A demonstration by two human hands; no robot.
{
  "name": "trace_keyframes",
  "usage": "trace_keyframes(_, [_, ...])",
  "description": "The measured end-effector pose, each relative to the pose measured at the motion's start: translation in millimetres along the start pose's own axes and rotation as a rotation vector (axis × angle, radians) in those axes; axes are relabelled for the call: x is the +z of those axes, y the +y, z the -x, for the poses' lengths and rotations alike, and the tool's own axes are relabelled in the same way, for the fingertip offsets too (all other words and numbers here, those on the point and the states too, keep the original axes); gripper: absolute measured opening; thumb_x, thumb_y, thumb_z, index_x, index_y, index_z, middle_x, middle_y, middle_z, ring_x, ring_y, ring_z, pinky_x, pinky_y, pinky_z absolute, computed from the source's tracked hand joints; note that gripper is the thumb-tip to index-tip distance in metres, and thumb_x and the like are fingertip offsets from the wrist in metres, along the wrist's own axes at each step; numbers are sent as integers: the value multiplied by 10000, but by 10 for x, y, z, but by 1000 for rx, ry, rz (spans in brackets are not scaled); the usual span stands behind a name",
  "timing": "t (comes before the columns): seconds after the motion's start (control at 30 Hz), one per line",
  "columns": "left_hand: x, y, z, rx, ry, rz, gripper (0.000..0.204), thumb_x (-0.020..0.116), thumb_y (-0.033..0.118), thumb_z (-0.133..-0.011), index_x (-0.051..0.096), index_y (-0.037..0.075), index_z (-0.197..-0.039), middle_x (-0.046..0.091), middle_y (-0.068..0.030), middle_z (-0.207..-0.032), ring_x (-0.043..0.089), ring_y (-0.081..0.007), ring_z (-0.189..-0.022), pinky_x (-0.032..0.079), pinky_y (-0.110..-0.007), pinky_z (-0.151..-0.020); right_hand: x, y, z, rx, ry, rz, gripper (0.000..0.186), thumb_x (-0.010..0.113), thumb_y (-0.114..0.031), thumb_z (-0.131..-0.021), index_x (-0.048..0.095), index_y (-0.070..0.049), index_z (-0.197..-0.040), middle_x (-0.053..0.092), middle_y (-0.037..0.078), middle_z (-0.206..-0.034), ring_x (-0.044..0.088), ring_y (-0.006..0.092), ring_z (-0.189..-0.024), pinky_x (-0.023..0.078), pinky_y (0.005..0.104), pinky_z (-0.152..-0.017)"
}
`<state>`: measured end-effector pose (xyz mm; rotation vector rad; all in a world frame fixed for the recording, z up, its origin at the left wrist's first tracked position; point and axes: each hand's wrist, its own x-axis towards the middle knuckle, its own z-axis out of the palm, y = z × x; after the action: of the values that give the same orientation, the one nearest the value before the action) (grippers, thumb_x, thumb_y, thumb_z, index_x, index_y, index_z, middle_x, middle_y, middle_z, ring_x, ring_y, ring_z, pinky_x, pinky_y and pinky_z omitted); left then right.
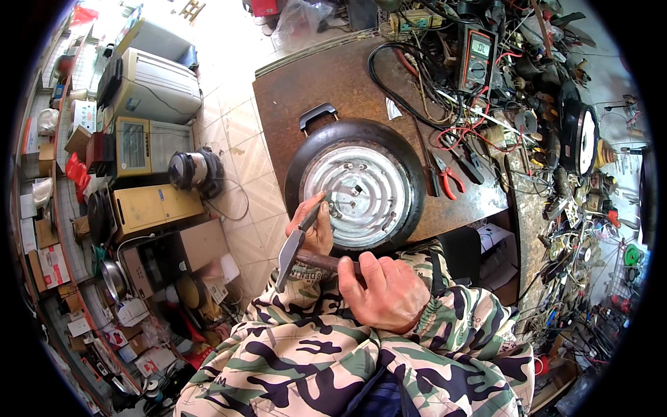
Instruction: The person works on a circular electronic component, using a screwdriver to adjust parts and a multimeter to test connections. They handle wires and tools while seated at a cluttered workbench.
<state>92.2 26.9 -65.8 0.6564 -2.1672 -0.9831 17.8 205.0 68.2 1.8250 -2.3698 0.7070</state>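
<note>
A round black pan (pixel 410 163) lies on the table, with a silvery metal plate (pixel 384 201) inside that carries concentric raised rings, like a heating element. A black handle (pixel 318 117) sticks out from its far left side. My left hand (pixel 319 235) is at the pan's near left rim, its fingers closed around a dark chisel-like metal bar (pixel 310 218) whose tip points at the plate. My right hand (pixel 385 292) grips the wooden handle of a hammer (pixel 287 261). The hammer head is close to the bar's near end; whether they touch I cannot tell.
Red-handled pliers (pixel 449 179) and black-handled pliers (pixel 469 163) lie right of the pan on the brown table (pixel 278 90). Black cables (pixel 379 62), a multimeter (pixel 476 59) and tangled parts crowd farther right. Appliances and boxes (pixel 158 210) stand on the left.
</note>
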Motion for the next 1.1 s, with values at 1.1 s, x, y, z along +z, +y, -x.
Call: trace_keyframes(1.1, [85, -22, 27, 74, 55, -63, 185, 664, 67, -981, 720, -50, -1113, 745, -189, -973, 738, -261, -850, 584, -341, -758, 111, -21, 154, 20, 11, -112, 557, 650, -84, -849, 586, 4, -1395, 571, 79, -902, 492, 167, -668, 424, 306, -567])
